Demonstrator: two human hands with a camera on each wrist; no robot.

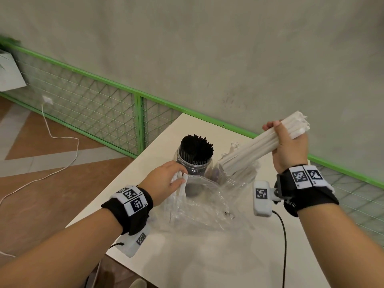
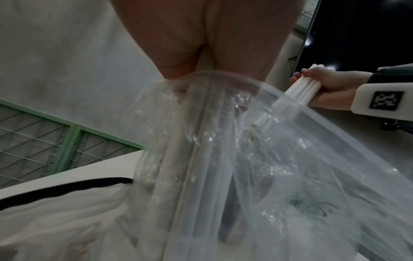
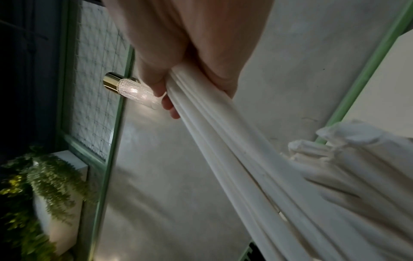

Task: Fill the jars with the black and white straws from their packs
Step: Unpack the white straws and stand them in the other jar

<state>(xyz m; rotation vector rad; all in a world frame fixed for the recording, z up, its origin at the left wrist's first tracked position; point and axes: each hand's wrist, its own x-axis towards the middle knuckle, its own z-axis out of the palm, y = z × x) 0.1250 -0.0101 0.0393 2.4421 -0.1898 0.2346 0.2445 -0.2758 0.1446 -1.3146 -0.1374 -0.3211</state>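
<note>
My right hand (image 1: 288,140) grips a thick bundle of white straws (image 1: 255,148) near its upper end, tilted, its lower end over the mouth of the right clear jar (image 1: 239,179). More white straws (image 3: 362,159) stand in that jar. The left jar (image 1: 194,161) is packed with black straws (image 1: 197,149). My left hand (image 1: 166,181) holds a few white straws (image 1: 180,190) together with the top of a clear plastic pack (image 1: 207,202) that rests on the table. In the left wrist view the pack (image 2: 245,159) hangs below my palm, white straws inside.
The white table (image 1: 218,256) stands against a green mesh fence (image 1: 116,109) and a grey wall. Its left edge drops to a tiled floor where a white cable (image 1: 62,163) runs. A black cable (image 1: 284,246) trails from my right wrist camera.
</note>
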